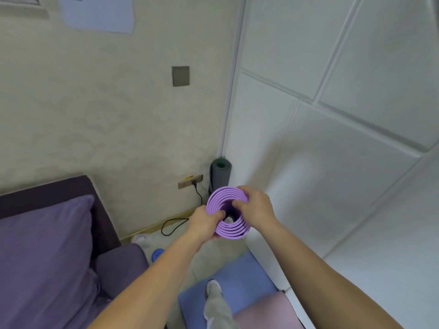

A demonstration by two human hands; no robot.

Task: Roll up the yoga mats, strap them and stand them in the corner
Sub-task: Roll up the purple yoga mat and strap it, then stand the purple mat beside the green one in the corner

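A: From where does the head view look?

B: From above and well back from the grey rolled mat (221,173), facing forward and down into the corner where it stands.

A: How near is it?

B: At arm's reach. The left hand (205,224) and right hand (257,206) grip the purple rolled mat (228,213) just nearer than the grey one.

A: Does another view overlap?

B: This wide-angle view is the only one.

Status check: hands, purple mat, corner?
Gripping purple mat roll with left hand and right hand, open end up. Ahead, grey mat stands in corner. Underfoot, blue mat flat.
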